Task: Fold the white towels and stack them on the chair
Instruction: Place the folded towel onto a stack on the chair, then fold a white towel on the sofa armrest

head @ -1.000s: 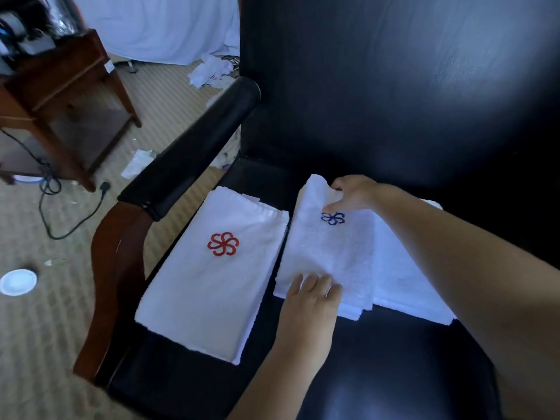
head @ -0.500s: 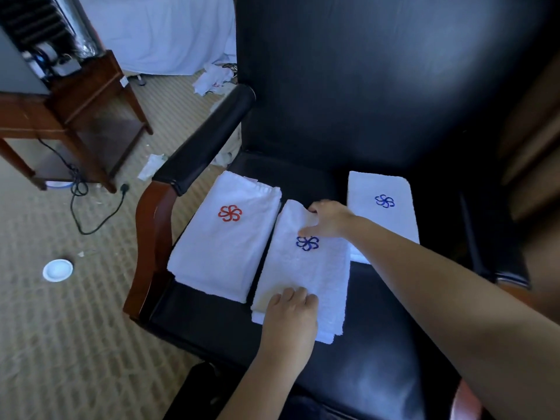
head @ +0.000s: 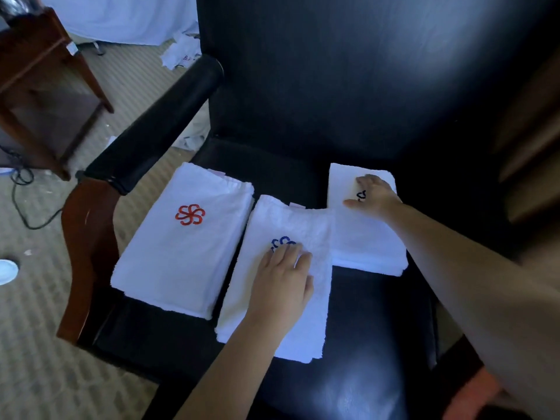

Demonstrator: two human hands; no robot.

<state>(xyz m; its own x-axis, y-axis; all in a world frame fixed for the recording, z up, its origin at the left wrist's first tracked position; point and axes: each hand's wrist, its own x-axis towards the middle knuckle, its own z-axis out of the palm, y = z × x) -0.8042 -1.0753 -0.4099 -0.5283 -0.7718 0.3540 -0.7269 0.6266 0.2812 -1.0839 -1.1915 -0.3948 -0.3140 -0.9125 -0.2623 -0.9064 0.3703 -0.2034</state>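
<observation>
Three folded white towels lie side by side on the black leather chair seat. The left towel bears a red flower logo. The middle towel has a blue logo, half covered by my left hand, which presses flat on it with straight fingers. The right towel lies at the seat's back right; my right hand rests flat on its far end, over its dark logo.
The chair's padded black armrest on a wooden frame runs along the left. A wooden side table stands at far left with a cable on the carpet. Crumpled white cloth lies on the floor behind, and a white lid at the left edge.
My right hand has left the middle towel and moved right onto the right towel. My left hand has slid up the middle towel toward its logo.
</observation>
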